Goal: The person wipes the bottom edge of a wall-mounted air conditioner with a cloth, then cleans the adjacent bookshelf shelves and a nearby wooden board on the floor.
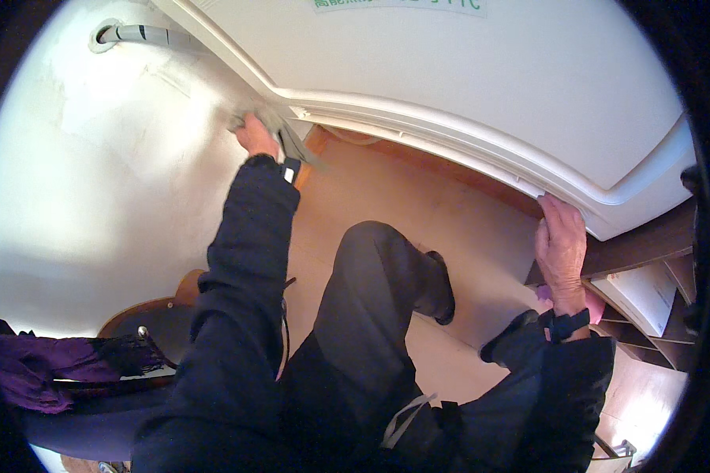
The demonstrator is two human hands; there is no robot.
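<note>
My left hand [257, 137] holds a grey-green cloth [293, 145] against the white wall [136, 154], beside the lower left corner of a large white appliance [449, 77]. The hand and cloth are blurred. Part of the cloth hangs down past my wrist. At the appliance's lower right, my right hand [561, 239] grips its bottom edge [529, 182], fingertips partly hidden there. Green writing runs across the appliance's front. A banded grey pipe [154, 35] leads from a round hole in the wall towards the appliance.
Below the appliance is a pale floor [438, 189] with wooden skirting [426, 159]. A dark wood shelf unit [633, 245] on the right holds a white box [642, 295]. At lower left, a purple fringed scarf [47, 366] lies near a dark wood-edged backrest [148, 322]. My knee [370, 248] juts forward.
</note>
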